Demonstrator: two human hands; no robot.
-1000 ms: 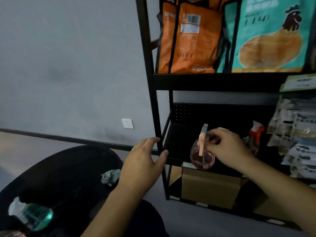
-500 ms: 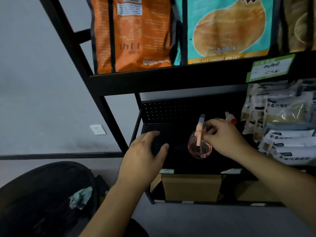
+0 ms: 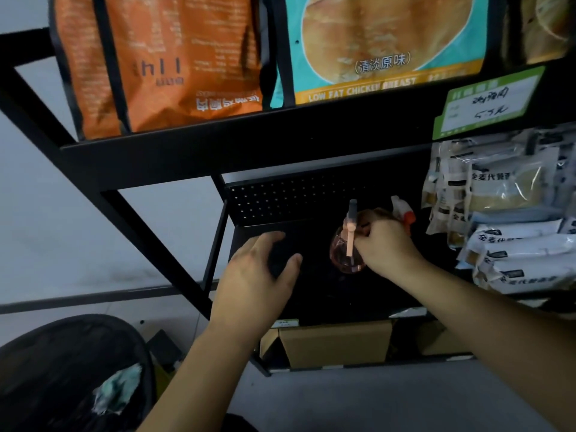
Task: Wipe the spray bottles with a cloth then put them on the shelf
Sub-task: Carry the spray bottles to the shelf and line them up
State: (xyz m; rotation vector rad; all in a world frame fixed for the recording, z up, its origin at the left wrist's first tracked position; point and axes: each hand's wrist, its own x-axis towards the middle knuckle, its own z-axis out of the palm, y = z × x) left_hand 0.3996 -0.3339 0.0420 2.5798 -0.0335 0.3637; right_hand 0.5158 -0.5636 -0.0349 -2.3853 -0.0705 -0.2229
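Counts, head view:
- 2 spray bottles on the black metal shelf (image 3: 280,241): 1 round clear pink bottle with a peach trigger (image 3: 344,254), 1 white-and-red trigger top (image 3: 402,212) just far-right of it, body hidden.
- 2 hands: left hand (image 3: 258,275), right hand (image 3: 385,244).
- 1 crumpled teal cloth (image 3: 117,389), near left.
- 1 orange pouch (image 3: 162,63) and 1 teal chicken-breast bag (image 3: 383,45) up top.
- 2 brown cardboard boxes (image 3: 336,342) below.
- White sachets (image 3: 514,244) at right: stack, count unclear.

I see an orange bag (image 3: 162,67) beside a teal chicken-breast bag (image 3: 383,48), white packets (image 3: 511,244) lower right, cardboard boxes (image 3: 336,342) below.
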